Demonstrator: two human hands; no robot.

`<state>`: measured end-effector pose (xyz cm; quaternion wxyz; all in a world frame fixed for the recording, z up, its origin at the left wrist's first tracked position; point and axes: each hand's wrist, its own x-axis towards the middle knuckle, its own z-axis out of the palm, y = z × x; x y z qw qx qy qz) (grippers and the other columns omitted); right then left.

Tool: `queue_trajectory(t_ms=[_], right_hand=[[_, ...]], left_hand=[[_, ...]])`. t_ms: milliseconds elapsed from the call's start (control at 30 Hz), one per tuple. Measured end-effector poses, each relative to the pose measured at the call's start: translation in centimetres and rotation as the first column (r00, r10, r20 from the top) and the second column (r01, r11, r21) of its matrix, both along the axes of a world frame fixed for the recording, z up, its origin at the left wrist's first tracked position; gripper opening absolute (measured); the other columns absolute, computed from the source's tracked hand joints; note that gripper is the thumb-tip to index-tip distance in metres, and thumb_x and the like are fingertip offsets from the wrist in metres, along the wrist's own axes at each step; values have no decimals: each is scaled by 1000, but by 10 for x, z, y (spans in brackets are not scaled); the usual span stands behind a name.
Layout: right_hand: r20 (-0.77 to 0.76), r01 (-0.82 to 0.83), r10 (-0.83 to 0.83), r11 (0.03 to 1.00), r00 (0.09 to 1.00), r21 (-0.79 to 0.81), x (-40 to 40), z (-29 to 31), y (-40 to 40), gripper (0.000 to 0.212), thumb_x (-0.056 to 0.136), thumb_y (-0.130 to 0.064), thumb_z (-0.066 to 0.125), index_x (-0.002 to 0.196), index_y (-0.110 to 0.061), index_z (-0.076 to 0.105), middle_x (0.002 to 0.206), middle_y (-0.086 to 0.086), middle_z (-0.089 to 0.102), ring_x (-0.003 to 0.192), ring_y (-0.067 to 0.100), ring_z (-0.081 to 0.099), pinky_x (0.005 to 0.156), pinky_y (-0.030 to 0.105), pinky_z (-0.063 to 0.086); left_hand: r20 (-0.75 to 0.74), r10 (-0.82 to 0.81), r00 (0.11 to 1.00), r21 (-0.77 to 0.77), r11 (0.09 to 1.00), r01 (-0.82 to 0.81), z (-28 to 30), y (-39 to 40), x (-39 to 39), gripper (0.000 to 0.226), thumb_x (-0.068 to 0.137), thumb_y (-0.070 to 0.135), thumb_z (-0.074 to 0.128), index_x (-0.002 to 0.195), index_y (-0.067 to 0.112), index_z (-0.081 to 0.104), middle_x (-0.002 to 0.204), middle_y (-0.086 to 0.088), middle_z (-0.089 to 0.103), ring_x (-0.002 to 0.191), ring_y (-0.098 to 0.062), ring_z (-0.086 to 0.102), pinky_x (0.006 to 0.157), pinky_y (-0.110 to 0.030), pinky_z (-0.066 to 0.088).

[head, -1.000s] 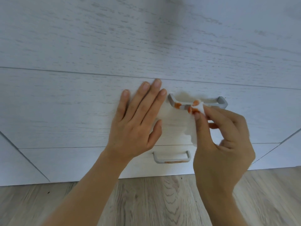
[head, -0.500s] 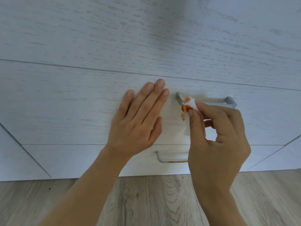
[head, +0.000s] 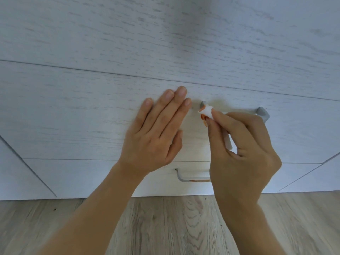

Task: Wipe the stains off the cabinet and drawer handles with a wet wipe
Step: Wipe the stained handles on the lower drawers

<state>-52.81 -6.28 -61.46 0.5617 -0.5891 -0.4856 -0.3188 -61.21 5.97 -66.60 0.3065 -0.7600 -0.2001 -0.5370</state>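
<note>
Right hand (head: 242, 155) pinches wipe (head: 207, 112), already orange-smeared, at left end of upper handle (head: 262, 112). Left hand (head: 156, 137) flat, fingers straight, on drawer (head: 73, 116). Upper handle looks mostly clean; lower handle (head: 184, 178) still orange-stained, left to do.

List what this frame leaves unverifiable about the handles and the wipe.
- Upper handle, head view: its middle is hidden behind the right hand and wet wipe; remaining stains there unknowable.
- Lower handle: right part covered by the right hand.
- Wet wipe: mostly enclosed by the fingers.
- Drawer front under the left hand: hidden.
</note>
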Motion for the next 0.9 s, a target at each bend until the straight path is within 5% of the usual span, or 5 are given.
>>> queue_trajectory(t_ms=[533,900], right_hand=[[47,40,-40,999,998,6,3,-9,-5,11,82,2,70,92,-3,73,75,4,58,60,23,57,60,14,39],[153,48,-50,999,987,15,0,-9,9,9,84,0,69,92,1,73,73,9,61,63,21,53,59,20,41]], left_hand=[[-3,16,1000,17,1000,-16,-1,-1,-5,61,87,18,51,144,5,33,151,-5,25,139,-22,29,118,-42,12],[14,48,999,36,998,-48,-4,2,-1,64,85,18,51,145,5,32,151,-5,28,145,-17,17,119,-41,12]])
